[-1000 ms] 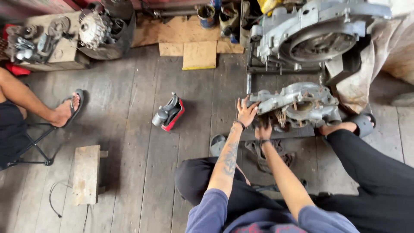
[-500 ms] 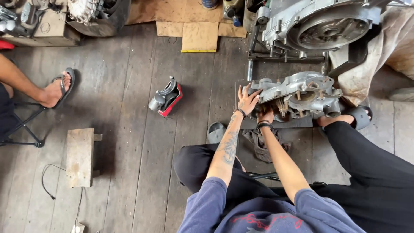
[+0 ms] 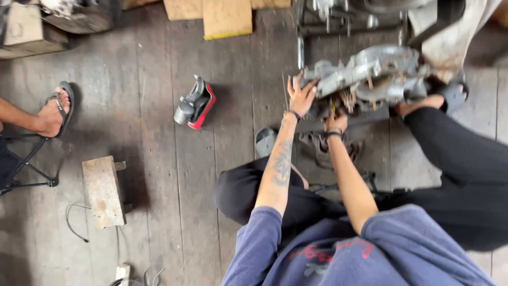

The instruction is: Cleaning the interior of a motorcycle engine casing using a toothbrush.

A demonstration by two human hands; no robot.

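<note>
Two bare hands work on a grey cast-metal engine casing (image 3: 370,74) lying on the plank floor (image 3: 148,106). Left hand (image 3: 301,95) rests spread, released, on its near end; right hand (image 3: 335,123), just beneath, looks clenched on something I cannot tell. Casing remains open, internals exposed.

On the grey plank floor (image 3: 159,106), near the middle, a red and grey power tool (image 3: 194,103). Left of that tool, a sandalled foot (image 3: 55,112) of another person beside a folding stool (image 3: 24,164). Below-left of it, a small wooden block (image 3: 103,190); above-right of it, flat cardboard pieces (image 3: 226,18).
</note>
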